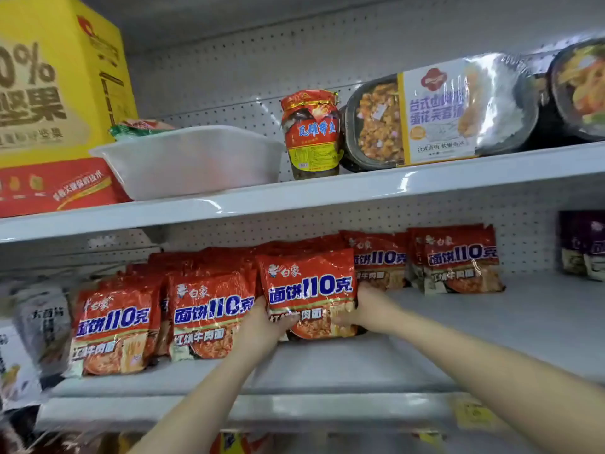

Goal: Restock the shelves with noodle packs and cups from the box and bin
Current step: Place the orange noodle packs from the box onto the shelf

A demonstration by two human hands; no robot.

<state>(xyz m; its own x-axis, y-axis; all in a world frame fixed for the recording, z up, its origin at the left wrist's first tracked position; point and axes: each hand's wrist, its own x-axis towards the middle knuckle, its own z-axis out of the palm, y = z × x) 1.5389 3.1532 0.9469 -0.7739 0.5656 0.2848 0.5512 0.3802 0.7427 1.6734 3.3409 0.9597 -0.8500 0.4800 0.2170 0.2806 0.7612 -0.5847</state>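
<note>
Upper shelf (327, 191): white tub (193, 158) with green-and-red packets poking over the rim, contents mostly hidden. Lower shelf (491, 322): red noodle packs in upright rows. Left hand (262, 326) and right hand (366, 306) hold the front noodle pack (309, 290) by its lower corners, fingers curled round it; fingertips partly hidden. Purple packs (586, 244) far right, cut off.

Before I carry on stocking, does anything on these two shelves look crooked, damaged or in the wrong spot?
Nothing looks damaged or spilled. Two oddities: the boxed ready meal on the upper shelf lies tilted on its side beside the jar, and the red noodle packs run in an uneven diagonal. Both hands, left hand and right hand, grip the front pack.
</note>
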